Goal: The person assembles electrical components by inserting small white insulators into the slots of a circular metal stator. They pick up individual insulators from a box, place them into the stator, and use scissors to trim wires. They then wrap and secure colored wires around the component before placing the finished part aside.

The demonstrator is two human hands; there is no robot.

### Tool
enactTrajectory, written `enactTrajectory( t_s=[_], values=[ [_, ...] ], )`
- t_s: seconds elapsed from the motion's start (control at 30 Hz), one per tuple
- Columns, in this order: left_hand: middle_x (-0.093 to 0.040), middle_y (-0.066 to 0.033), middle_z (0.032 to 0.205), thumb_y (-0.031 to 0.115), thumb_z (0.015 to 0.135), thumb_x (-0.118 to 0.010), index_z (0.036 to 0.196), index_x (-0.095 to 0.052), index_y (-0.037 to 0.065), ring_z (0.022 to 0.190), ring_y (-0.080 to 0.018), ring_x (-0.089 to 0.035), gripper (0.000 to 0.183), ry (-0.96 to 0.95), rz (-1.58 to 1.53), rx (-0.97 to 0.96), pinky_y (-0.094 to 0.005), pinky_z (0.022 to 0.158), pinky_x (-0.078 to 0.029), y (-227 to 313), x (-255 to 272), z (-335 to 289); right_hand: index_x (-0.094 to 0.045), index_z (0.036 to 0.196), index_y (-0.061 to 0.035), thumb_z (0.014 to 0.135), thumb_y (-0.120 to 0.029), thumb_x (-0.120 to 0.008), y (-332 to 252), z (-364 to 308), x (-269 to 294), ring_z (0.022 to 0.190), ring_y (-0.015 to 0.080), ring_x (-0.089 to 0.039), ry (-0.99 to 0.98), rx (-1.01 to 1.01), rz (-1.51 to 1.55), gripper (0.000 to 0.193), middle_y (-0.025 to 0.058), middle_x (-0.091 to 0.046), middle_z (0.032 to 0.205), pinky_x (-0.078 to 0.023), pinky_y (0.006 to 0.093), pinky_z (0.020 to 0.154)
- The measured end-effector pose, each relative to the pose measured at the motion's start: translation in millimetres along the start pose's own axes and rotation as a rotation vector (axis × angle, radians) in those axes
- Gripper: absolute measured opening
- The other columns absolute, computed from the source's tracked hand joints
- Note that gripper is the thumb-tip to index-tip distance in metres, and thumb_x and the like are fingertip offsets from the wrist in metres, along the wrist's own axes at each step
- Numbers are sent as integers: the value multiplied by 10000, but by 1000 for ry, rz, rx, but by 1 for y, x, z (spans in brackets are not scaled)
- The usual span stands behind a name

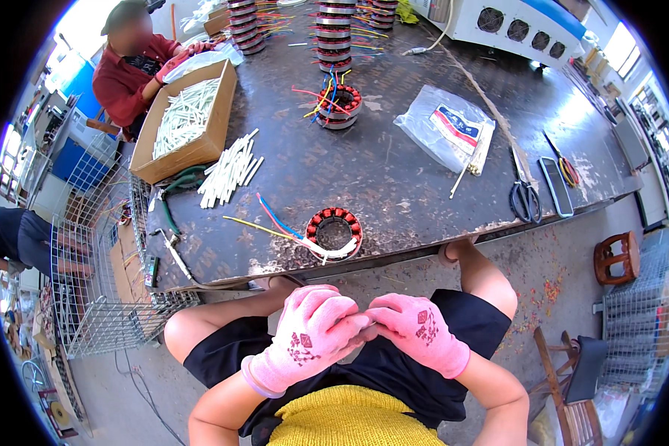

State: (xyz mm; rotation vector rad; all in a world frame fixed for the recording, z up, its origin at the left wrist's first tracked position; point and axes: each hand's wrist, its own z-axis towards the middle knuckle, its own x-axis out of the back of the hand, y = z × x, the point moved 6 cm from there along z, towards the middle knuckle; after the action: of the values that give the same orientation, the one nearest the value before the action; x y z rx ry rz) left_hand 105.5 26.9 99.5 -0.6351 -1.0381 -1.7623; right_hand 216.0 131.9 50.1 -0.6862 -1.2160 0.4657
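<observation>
Over my lap, just off the table's near edge, my left hand (310, 331) and my right hand (421, 328) meet at the fingertips. Both wear pink gloves with dark prints, and their fingers are bent and pressed together. Whatever may be between the fingertips is hidden. Closest to them on the table lies a ring-shaped motor stator (357, 226) with red copper windings. Blue, red and yellow lead wires (270, 227) run from it to the left, and white sleeving (334, 253) lies along its near rim.
White sleeve tubes (230, 169) lie loose beside a cardboard box (187, 152) of more tubes. Another stator (340, 119) and stator stacks (333, 37) stand farther back. Pliers (172, 195), a plastic bag (440, 126), scissors (525, 199) and a phone (556, 186) lie around. A co-worker (130, 74) sits far left.
</observation>
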Motion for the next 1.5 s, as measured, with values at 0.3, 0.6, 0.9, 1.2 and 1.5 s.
enactTrajectory(
  t_s=[0.3,0.6,0.9,1.2,1.5],
  values=[
    [-514,-155,1309,180,613,-895,1267,-519,33,1179,-310,-528,768,296,-86,373,-437,1020,-440,-79,-6,-28,-732,990,-34,751,-17,-787,24,2,36,887,247,-710,354,4,340,246,113,-724,976,-579,321,767],
    [-628,-67,1223,274,637,-869,1021,-650,108,1281,-318,-531,472,95,-38,170,-556,1135,-329,-105,-43,3,-710,961,-57,767,-37,-783,21,26,25,853,278,-710,253,152,184,209,91,-713,1018,-579,341,701],
    [-580,-78,1297,233,584,-877,958,-675,136,1319,-370,-467,436,117,36,206,-565,1135,-315,-106,-45,3,-704,988,-49,778,-60,-779,29,31,20,904,280,-703,210,126,226,224,93,-714,1028,-575,349,745],
    [-424,-115,1486,263,598,-885,965,-741,162,1423,-441,-292,407,35,125,295,-582,1167,-236,-100,-43,7,-712,987,-84,790,-83,-782,53,56,0,876,276,-693,279,148,174,209,94,-686,1046,-567,350,712],
    [-421,-126,1495,282,591,-886,1001,-746,174,1421,-445,-291,447,72,88,322,-590,1164,-231,-102,-43,4,-718,1006,-63,814,-57,-760,54,46,-2,809,255,-686,241,55,213,196,101,-697,923,-548,338,678]
  ],
)
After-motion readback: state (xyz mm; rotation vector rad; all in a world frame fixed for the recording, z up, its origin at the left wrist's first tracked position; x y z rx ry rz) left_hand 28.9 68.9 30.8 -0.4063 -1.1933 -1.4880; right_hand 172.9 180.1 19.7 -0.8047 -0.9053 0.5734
